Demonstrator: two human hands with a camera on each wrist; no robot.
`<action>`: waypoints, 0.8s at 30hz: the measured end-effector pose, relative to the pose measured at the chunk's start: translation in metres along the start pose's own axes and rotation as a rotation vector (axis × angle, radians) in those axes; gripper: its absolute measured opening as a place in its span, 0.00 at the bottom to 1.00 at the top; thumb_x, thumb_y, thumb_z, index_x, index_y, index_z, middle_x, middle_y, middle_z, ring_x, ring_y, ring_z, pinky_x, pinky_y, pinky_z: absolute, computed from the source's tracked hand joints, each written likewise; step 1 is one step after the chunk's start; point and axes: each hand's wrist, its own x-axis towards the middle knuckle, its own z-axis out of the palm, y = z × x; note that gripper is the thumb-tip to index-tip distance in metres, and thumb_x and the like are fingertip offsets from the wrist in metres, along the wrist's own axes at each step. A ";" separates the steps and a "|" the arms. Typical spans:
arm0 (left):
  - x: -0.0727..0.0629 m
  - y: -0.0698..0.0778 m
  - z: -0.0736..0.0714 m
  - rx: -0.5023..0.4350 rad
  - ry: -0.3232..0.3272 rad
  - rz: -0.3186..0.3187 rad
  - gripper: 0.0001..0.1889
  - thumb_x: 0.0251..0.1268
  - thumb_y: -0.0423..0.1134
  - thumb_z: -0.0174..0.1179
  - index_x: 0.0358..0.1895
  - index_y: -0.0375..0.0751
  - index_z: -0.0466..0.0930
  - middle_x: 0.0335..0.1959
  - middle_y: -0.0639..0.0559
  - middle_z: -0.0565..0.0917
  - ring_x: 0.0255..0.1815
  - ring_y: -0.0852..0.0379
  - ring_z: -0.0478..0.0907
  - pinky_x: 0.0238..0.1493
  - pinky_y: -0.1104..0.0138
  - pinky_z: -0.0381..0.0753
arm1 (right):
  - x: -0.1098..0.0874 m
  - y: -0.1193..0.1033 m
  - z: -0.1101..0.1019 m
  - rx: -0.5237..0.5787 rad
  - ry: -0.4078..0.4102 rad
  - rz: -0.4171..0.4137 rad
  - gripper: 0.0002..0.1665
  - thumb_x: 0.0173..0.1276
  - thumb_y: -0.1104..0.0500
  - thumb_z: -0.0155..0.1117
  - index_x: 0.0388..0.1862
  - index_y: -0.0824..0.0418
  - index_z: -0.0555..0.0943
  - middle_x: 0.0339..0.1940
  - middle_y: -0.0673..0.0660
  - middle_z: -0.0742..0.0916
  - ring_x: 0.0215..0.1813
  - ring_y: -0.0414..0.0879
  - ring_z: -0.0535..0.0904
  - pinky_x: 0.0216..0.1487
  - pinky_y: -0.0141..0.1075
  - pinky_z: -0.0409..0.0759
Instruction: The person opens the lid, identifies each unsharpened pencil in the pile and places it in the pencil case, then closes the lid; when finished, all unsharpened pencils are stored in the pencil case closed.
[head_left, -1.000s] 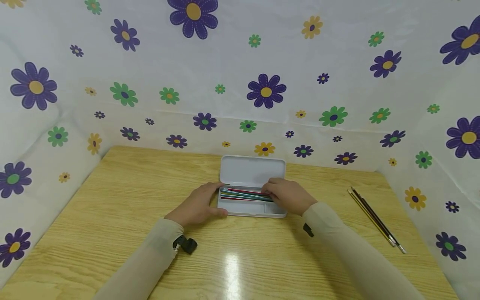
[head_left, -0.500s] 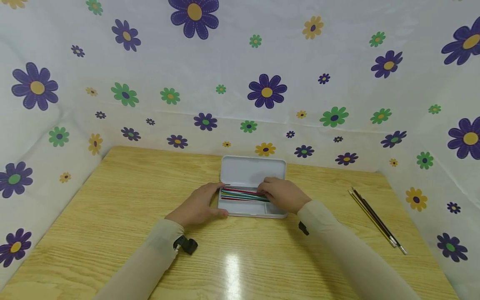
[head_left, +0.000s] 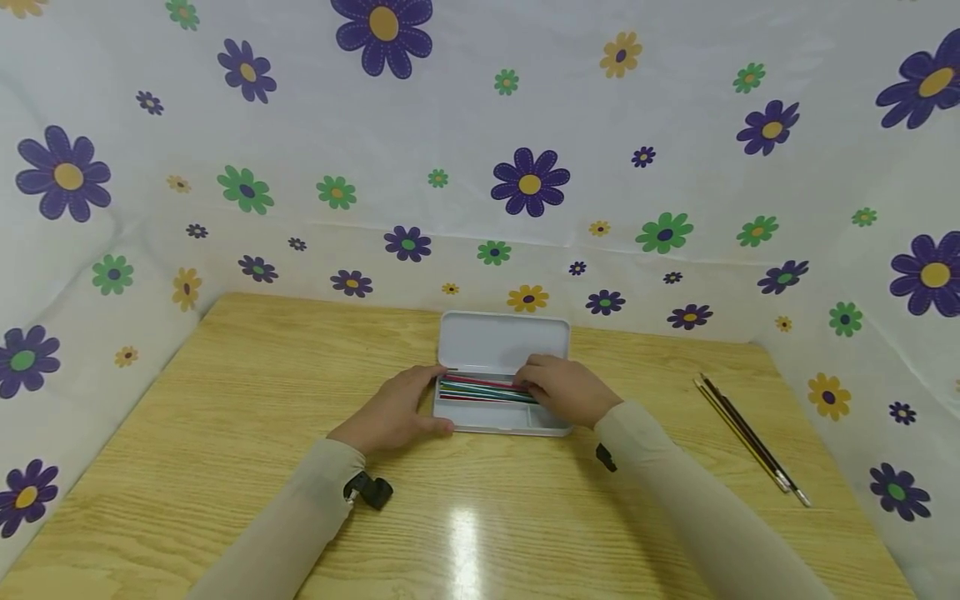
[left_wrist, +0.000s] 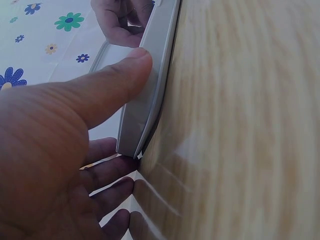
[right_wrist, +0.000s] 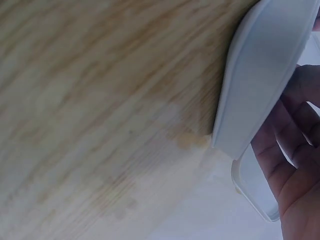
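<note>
A white pencil case (head_left: 483,416) lies on the wooden table with its lid (head_left: 502,343) raised behind it. Thin coloured pencils (head_left: 480,389), red, green and pale blue among them, fill its rear compartment. My left hand (head_left: 397,408) grips the case's left end; in the left wrist view its thumb (left_wrist: 131,70) presses the front wall. At the other end, my right hand (head_left: 566,390) reaches in over the pencils' right ends with bent fingers, which hide those ends. In the right wrist view the right-hand fingers (right_wrist: 280,145) pass behind the case wall.
Several loose pencils (head_left: 750,437), dark and yellow-striped, lie slanted on the table (head_left: 262,375) at the right. A white flowered cloth (head_left: 450,125) hangs behind the table and along both sides. The case stands near the table's back edge.
My right hand has shifted slightly left over the pencils, and the red pencil at the back has slid left with it. The left hand has stayed on the case.
</note>
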 end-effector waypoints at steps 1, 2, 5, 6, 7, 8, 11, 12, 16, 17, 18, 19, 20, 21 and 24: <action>0.000 0.000 0.000 0.001 0.001 0.000 0.51 0.59 0.56 0.75 0.81 0.43 0.59 0.80 0.44 0.64 0.81 0.42 0.58 0.81 0.47 0.58 | 0.000 0.000 0.000 0.001 0.002 0.000 0.10 0.76 0.62 0.65 0.51 0.53 0.87 0.45 0.48 0.86 0.46 0.41 0.82 0.53 0.40 0.86; 0.000 0.000 0.000 0.001 0.000 -0.004 0.51 0.59 0.56 0.75 0.81 0.43 0.59 0.80 0.45 0.64 0.81 0.42 0.58 0.81 0.47 0.57 | 0.001 0.000 0.000 0.001 0.003 0.001 0.10 0.76 0.62 0.65 0.51 0.53 0.87 0.45 0.48 0.86 0.46 0.41 0.82 0.53 0.40 0.86; -0.001 0.000 0.000 0.009 0.001 -0.005 0.50 0.60 0.56 0.75 0.81 0.43 0.59 0.80 0.44 0.65 0.81 0.41 0.58 0.81 0.46 0.58 | 0.001 0.000 0.001 0.001 0.004 -0.003 0.09 0.76 0.61 0.65 0.51 0.53 0.87 0.45 0.48 0.86 0.46 0.42 0.82 0.53 0.40 0.86; -0.001 0.001 0.000 0.010 0.001 -0.007 0.50 0.59 0.56 0.75 0.81 0.43 0.59 0.80 0.44 0.65 0.81 0.41 0.59 0.81 0.46 0.58 | 0.002 0.000 0.001 0.001 0.005 -0.005 0.09 0.76 0.61 0.65 0.51 0.53 0.87 0.45 0.48 0.86 0.46 0.42 0.83 0.53 0.40 0.86; -0.001 0.001 -0.001 0.010 0.001 -0.009 0.50 0.59 0.56 0.75 0.81 0.44 0.60 0.80 0.44 0.65 0.81 0.41 0.59 0.81 0.47 0.58 | 0.002 0.000 0.001 0.001 0.006 -0.008 0.09 0.76 0.61 0.66 0.51 0.53 0.87 0.45 0.48 0.87 0.46 0.42 0.83 0.53 0.40 0.86; -0.001 0.002 -0.001 0.009 0.001 -0.008 0.50 0.59 0.56 0.75 0.81 0.43 0.60 0.80 0.44 0.65 0.81 0.41 0.59 0.81 0.46 0.58 | 0.002 0.000 0.001 -0.001 0.007 -0.010 0.09 0.76 0.61 0.66 0.51 0.53 0.87 0.45 0.48 0.87 0.47 0.42 0.83 0.53 0.40 0.86; -0.001 0.003 0.000 0.003 -0.001 -0.009 0.50 0.59 0.56 0.75 0.81 0.43 0.60 0.80 0.44 0.65 0.81 0.41 0.59 0.80 0.46 0.58 | 0.002 0.001 0.001 0.004 0.008 -0.005 0.10 0.76 0.60 0.66 0.52 0.53 0.87 0.46 0.48 0.87 0.47 0.42 0.83 0.54 0.40 0.86; -0.001 0.003 0.000 0.005 0.001 -0.005 0.50 0.59 0.56 0.75 0.80 0.43 0.60 0.79 0.43 0.65 0.81 0.40 0.59 0.80 0.46 0.59 | 0.001 0.001 0.000 0.009 0.008 0.000 0.10 0.76 0.60 0.66 0.52 0.53 0.87 0.46 0.48 0.87 0.47 0.41 0.82 0.54 0.40 0.86; -0.001 0.003 0.000 0.019 0.001 -0.001 0.50 0.60 0.57 0.75 0.81 0.43 0.60 0.79 0.44 0.65 0.81 0.41 0.59 0.80 0.46 0.58 | -0.002 0.002 -0.002 0.027 0.011 0.025 0.10 0.75 0.60 0.67 0.52 0.53 0.87 0.47 0.47 0.87 0.46 0.40 0.81 0.54 0.39 0.85; -0.001 0.003 0.000 0.022 0.001 -0.001 0.50 0.60 0.57 0.74 0.81 0.44 0.60 0.79 0.45 0.65 0.81 0.41 0.59 0.81 0.47 0.58 | -0.003 0.002 -0.003 0.031 0.014 0.028 0.10 0.75 0.60 0.67 0.52 0.53 0.87 0.47 0.47 0.87 0.46 0.40 0.81 0.54 0.39 0.85; -0.001 0.003 0.000 0.026 0.003 0.003 0.49 0.60 0.57 0.74 0.81 0.44 0.60 0.79 0.45 0.65 0.81 0.41 0.59 0.81 0.47 0.58 | -0.004 0.002 -0.004 0.033 0.017 0.029 0.10 0.75 0.60 0.67 0.52 0.53 0.87 0.47 0.47 0.87 0.45 0.40 0.81 0.54 0.39 0.85; -0.001 0.003 0.000 0.028 0.003 0.004 0.49 0.60 0.57 0.74 0.81 0.44 0.60 0.79 0.45 0.65 0.81 0.42 0.59 0.81 0.47 0.58 | -0.005 0.002 -0.005 0.034 0.020 0.029 0.10 0.76 0.60 0.67 0.52 0.53 0.87 0.47 0.47 0.87 0.46 0.40 0.82 0.54 0.39 0.85; -0.001 0.002 0.000 0.029 0.004 0.009 0.49 0.60 0.57 0.74 0.80 0.44 0.60 0.79 0.45 0.65 0.81 0.42 0.59 0.81 0.47 0.58 | -0.006 0.002 -0.006 0.039 0.024 0.029 0.09 0.75 0.60 0.67 0.52 0.53 0.87 0.47 0.47 0.87 0.46 0.40 0.82 0.54 0.39 0.85; -0.001 0.002 0.000 0.028 0.006 0.011 0.49 0.60 0.57 0.74 0.80 0.44 0.60 0.79 0.45 0.66 0.81 0.42 0.59 0.81 0.47 0.58 | -0.007 0.003 -0.007 0.044 0.029 0.030 0.09 0.75 0.60 0.67 0.52 0.53 0.87 0.47 0.47 0.87 0.47 0.40 0.82 0.54 0.39 0.86; -0.001 0.002 -0.001 0.028 0.007 0.012 0.49 0.60 0.57 0.74 0.80 0.44 0.60 0.79 0.45 0.66 0.81 0.41 0.59 0.81 0.47 0.58 | -0.011 0.005 -0.009 0.059 0.041 0.045 0.10 0.75 0.61 0.67 0.51 0.52 0.87 0.47 0.46 0.87 0.47 0.40 0.83 0.54 0.39 0.86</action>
